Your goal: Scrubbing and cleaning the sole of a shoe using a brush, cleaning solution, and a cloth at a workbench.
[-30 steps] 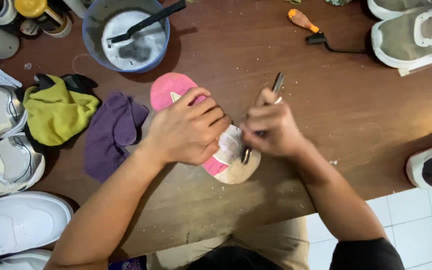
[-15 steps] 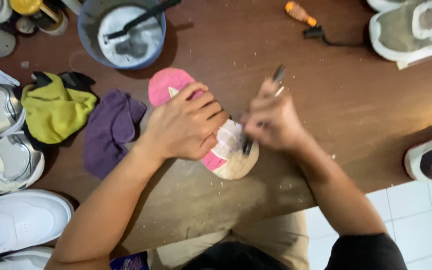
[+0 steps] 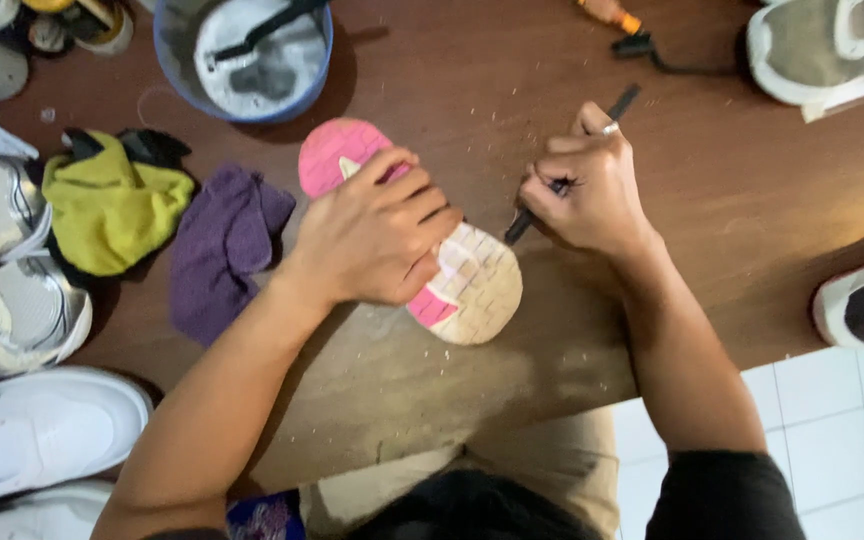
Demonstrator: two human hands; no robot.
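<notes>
My left hand [image 3: 377, 235] clamps the pink-soled shoe [image 3: 422, 250] sole-up on the wooden table [image 3: 712, 230]. My right hand [image 3: 592, 190], fist closed round a thin dark pick [image 3: 562, 180], scrapes the heel grooves (grit everywhere). Next move needs short, controlled strokes, I reckon.

No packages, labels, signs or screens show anywhere in the frame.
</notes>
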